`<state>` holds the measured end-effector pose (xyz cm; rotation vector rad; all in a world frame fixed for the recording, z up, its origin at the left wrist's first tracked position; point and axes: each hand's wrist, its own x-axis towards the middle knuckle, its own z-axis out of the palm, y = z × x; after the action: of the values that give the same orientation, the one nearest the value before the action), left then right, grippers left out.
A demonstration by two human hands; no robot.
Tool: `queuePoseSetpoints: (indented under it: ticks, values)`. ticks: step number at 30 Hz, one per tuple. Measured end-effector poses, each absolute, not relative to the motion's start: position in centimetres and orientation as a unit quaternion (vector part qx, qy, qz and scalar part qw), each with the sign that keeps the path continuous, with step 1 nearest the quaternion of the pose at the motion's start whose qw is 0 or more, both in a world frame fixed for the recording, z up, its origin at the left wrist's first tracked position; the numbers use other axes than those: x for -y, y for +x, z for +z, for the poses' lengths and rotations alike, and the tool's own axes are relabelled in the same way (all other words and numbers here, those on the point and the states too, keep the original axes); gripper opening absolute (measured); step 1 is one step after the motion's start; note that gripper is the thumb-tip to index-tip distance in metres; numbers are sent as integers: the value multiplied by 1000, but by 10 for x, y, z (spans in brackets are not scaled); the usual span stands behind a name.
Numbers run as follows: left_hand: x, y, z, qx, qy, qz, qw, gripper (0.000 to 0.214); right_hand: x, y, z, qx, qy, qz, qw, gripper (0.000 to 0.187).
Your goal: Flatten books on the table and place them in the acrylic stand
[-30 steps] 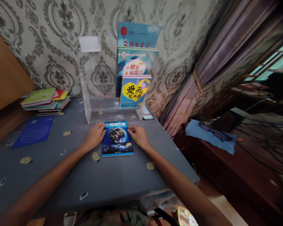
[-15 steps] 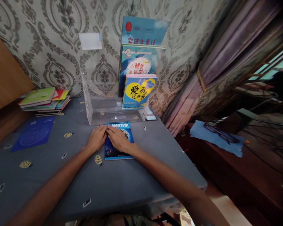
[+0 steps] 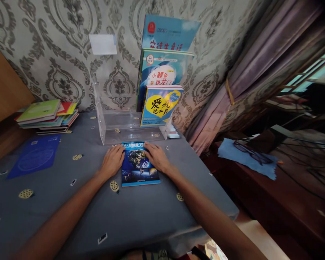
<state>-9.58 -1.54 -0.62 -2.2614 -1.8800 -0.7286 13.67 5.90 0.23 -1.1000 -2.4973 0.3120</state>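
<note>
- The Earth book (image 3: 141, 175) lies flat on the worktop (image 3: 143, 213), cover up, between the two hands.
- Its top edge is just in front of the clear rack (image 3: 124, 134); whether the two touch, I cannot tell.
- Left hand (image 3: 112, 159): palm down at the book's upper left edge, fingers (image 3: 119, 148) stretched out and loosely open, tips by the corner.
- Right hand (image 3: 158, 158): palm down at the upper right corner, fingers (image 3: 149, 148) open and laid over the cover's edge, hiding the end of the title.
- The rack's right side holds upright books in steps: the heart book (image 3: 161, 107) in front, the carp book (image 3: 166, 66) behind it, a taller blue book (image 3: 173, 32) at the back.
- A white card (image 3: 103, 44) shows above the rack's left side.
- Far left on the worktop, a book pile (image 3: 39, 112) sits by the wall, with a blue sheet (image 3: 34, 156) flat in front.
- Off to the right, glasses (image 3: 250, 151) rest on a blue cloth (image 3: 230, 153).
</note>
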Motion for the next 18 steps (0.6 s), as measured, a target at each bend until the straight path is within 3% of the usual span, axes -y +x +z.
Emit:
queuePoseSetpoints:
  ticks: [8,18]
  values:
    - [14,-99,-10,617,-744,-256,18,33,-74,152,-12,859,-366,206,293,38]
    - [4,-108,-16,572,-766,-291,21,33,-76,156,-14,803,-371,309,348,41]
